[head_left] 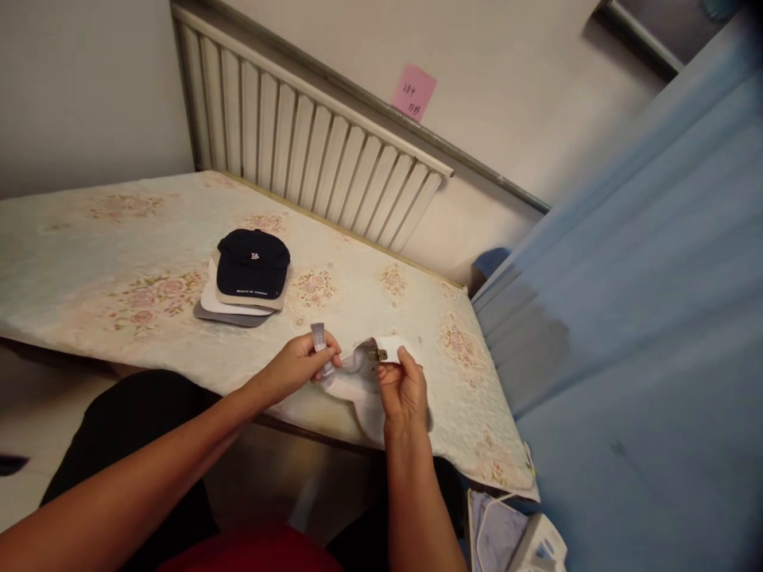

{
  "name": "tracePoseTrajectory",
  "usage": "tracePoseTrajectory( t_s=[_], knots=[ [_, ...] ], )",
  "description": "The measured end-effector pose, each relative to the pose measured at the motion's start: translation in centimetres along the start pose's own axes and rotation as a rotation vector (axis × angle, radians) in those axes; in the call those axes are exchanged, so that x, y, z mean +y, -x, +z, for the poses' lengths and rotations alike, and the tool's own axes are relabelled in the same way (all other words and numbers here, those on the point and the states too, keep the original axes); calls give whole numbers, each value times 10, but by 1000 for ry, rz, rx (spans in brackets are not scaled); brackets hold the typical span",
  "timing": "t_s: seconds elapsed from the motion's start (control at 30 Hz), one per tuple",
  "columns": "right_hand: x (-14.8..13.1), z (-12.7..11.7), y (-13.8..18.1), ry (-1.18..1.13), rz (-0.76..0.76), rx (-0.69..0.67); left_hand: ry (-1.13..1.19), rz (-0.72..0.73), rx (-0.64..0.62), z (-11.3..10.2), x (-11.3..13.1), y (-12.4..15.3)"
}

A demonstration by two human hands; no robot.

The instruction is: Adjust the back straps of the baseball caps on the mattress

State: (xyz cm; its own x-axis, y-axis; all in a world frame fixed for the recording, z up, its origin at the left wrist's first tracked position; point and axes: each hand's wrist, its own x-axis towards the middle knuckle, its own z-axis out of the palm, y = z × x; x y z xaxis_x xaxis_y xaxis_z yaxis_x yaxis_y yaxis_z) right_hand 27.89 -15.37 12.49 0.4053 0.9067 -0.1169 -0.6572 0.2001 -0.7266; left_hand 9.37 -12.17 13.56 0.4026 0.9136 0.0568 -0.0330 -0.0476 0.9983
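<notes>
A white cap [358,385] lies at the table's near edge between my hands. My left hand [301,361] pinches the cap's grey adjuster strap [319,339], whose end sticks up above my fingers. My right hand [402,385] is closed on the back of the cap beside its metal buckle [375,354]. A stack of caps [247,278] sits farther back on the table, with a dark navy cap on top and beige, white and grey ones under it.
The table [119,262] wears a pale floral cloth. A white radiator [310,151] stands behind it, with a pink note [413,91] on the wall. A blue curtain [644,302] fills the right side. White fabric and an object lie on the floor [513,536].
</notes>
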Motion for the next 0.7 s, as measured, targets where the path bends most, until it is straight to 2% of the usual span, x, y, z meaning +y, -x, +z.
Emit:
tracePoseTrajectory(
  t_s=[0.13, 0.37, 0.5, 0.7],
  knots=[
    [-2, 7, -9, 32, 1, -21, 42, 23, 49, 7, -6, -2],
    [25, -4, -14, 68, 83, -104, 22, -72, 33, 17, -38, 1],
    [34, -1, -10, 98, 86, -151, 65, -102, 13, 24, -53, 1],
    [46, 1, -4, 158, 88, -178, 28, -129, 19, 30, -51, 3]
  ],
)
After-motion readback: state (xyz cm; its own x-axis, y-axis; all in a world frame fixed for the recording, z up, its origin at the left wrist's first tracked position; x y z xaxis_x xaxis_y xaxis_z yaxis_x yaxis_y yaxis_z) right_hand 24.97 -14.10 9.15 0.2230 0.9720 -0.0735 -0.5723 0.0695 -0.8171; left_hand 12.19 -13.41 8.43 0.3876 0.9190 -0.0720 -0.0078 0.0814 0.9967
